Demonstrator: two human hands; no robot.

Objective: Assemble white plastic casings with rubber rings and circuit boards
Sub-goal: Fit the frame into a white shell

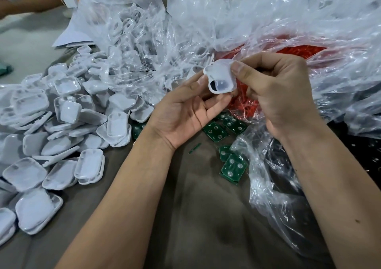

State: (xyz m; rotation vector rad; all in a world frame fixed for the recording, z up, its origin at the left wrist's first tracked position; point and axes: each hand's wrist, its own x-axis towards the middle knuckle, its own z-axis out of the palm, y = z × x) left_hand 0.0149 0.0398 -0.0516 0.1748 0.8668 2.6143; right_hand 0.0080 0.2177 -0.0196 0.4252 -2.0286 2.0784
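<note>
Fingers of both hands pinch one white casing (219, 78) above the desk (198, 217): left hand (185, 111) supports its lower edge, right hand (276, 91) clamps its top, apparently tilting the open cavity into view for fitting. Green circuit boards (234, 167) lie below the fingers.

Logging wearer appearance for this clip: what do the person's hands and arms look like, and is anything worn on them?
Both forearms are bare to the frame's edge, with no sleeves in view. The left hand and right hand wear no gloves, rings, watch or wristband. Fingernails are short and unpainted.
</note>
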